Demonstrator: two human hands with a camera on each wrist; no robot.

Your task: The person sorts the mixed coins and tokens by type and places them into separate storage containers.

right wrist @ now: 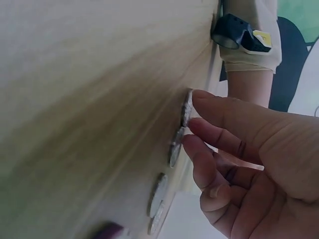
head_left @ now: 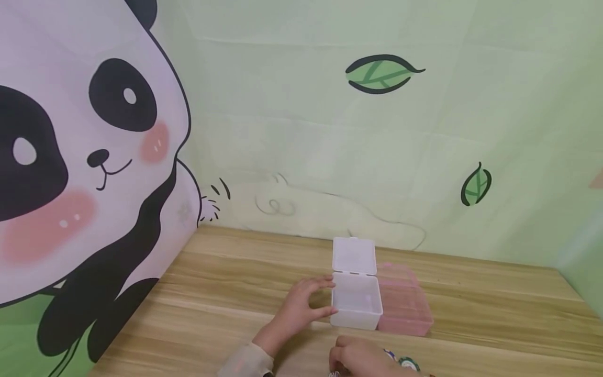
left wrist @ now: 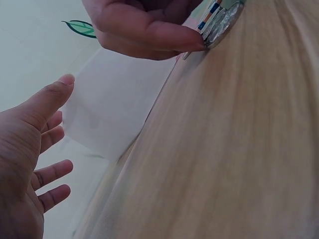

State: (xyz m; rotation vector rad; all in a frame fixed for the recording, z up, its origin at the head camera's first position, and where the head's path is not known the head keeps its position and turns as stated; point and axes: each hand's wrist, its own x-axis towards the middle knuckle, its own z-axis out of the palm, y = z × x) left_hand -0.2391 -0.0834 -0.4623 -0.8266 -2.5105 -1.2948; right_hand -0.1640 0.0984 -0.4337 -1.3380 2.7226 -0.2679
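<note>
A white plastic box (head_left: 356, 320) stands on the table with its hinged lid (head_left: 354, 255) tipped back. Along its left side is my left hand (head_left: 301, 306), thumb and fingers spread and relaxed, the tips at the box's left edge. My right hand (head_left: 365, 358) is in front of the box, low over the table. Its thumb and fingertips pinch the edge of a silver coin-like disc (right wrist: 187, 107). More silver discs lie in a row by it, one (right wrist: 176, 147) close to the fingertips and another (right wrist: 158, 195) farther along.
A translucent pink box (head_left: 405, 309) adjoins the white box on its right. Beside my right hand lie round chips, one with a green rim (head_left: 408, 363). The wooden table (head_left: 494, 314) meets a green cloth backdrop (head_left: 301, 104) with a printed panda at the left.
</note>
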